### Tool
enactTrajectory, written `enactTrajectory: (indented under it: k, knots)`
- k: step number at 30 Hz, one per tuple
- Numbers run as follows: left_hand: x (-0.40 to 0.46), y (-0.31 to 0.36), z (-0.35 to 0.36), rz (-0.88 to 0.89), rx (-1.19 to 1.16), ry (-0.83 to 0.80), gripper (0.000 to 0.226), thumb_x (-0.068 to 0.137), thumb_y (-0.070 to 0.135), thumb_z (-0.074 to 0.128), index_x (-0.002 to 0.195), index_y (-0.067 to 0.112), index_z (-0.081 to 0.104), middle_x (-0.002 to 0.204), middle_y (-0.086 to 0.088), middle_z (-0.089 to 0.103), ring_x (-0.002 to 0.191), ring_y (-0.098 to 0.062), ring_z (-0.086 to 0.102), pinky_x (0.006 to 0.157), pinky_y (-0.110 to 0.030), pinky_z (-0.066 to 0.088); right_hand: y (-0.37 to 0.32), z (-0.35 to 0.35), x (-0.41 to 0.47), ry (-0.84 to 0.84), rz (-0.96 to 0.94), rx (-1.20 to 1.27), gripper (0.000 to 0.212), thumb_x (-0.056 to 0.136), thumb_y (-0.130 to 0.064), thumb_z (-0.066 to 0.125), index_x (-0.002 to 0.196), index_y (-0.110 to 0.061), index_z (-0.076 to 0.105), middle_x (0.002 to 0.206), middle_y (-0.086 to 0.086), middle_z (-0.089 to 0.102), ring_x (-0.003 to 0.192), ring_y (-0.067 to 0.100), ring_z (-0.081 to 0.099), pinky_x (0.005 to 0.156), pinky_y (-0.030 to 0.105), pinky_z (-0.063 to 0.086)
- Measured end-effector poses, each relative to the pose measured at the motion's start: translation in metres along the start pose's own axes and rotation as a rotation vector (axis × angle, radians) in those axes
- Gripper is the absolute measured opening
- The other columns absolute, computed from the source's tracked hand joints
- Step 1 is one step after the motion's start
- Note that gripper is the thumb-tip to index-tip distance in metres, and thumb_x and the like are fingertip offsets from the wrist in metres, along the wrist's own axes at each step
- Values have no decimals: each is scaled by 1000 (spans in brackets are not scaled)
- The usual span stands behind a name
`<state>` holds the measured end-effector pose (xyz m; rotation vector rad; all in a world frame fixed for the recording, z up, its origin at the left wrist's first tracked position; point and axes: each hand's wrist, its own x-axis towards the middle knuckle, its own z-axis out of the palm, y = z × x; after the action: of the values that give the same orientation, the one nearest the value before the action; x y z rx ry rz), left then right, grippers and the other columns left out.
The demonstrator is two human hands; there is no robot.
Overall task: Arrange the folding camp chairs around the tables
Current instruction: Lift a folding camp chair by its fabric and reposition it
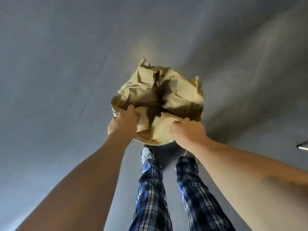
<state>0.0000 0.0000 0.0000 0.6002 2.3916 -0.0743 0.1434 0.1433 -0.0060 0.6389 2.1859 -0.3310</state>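
A person grips a tan folding camp chair point(158, 100) over a grey floor point(58, 64), the left hand point(120, 125) curled round its rim at seven o'clock, the right hand point(187, 130) pinching bunched fabric at five o'clock. The chair lies just ahead of both hands, toward twelve o'clock, equally near each. No table is visible; placement looks still ahead.

Both hands, left point(122, 122) and right point(188, 130), gripping tan folded camp chair point(160, 100), grey floor point(58, 64)
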Motion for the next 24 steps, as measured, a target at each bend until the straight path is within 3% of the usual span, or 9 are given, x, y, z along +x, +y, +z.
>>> enactTrajectory:
  k: [1,5,8,11,15,18,22,24]
  knots:
    - [1,-9,-4,-20,22,-10,18,96,20,45,113,21,42,96,-10,55,92,-38,60,74,-44,52,18,5,-11,-20,26,-38,33,90,-3,39,115,-18,55,97,6,55,95,32,61,66,36,40]
    - [17,-49,-12,-227,-43,92,34,99,19,40,132,13,44,116,-20,57,108,-44,56,91,-51,50,110,46,-40,-70,231,25,50,93,-6,36,142,-18,31,85,4,56,68,26,57,55,33,44]
    - [28,-38,-4,-214,-65,93,40,99,21,42,138,14,42,120,-22,56,108,-47,55,95,-54,49,131,52,-25,-148,298,137,54,92,-21,44,143,-15,27,106,12,56,88,33,60,72,38,52]
    - [27,-29,17,-231,12,-3,41,99,29,44,135,11,40,119,-23,58,106,-46,57,89,-51,50,127,57,-7,-135,334,306,58,93,-31,47,143,-15,21,121,16,49,103,39,55,76,40,47]
    - [15,-42,52,-276,47,-69,43,97,35,47,131,10,39,114,-22,60,106,-44,58,93,-51,49,114,56,7,5,395,394,62,97,-54,37,136,-6,35,133,17,46,119,41,50,86,44,44]
    - [11,-50,76,-283,21,-71,44,97,36,48,132,13,42,110,-20,61,98,-43,61,88,-50,52,111,55,18,105,441,487,47,103,-43,28,127,-6,41,127,19,52,113,44,53,78,43,40]
    - [9,-80,96,-473,-115,-83,35,103,26,38,135,16,50,115,-24,58,102,-44,58,88,-49,51,134,73,42,-20,556,528,44,104,-38,25,128,-5,42,125,22,52,108,45,55,85,46,49]
    - [7,-103,105,-537,-163,-77,43,102,19,39,143,27,48,119,-24,56,95,-42,56,84,-46,51,147,82,52,-60,609,521,43,103,-38,28,124,-6,46,117,20,54,92,40,64,82,47,54]
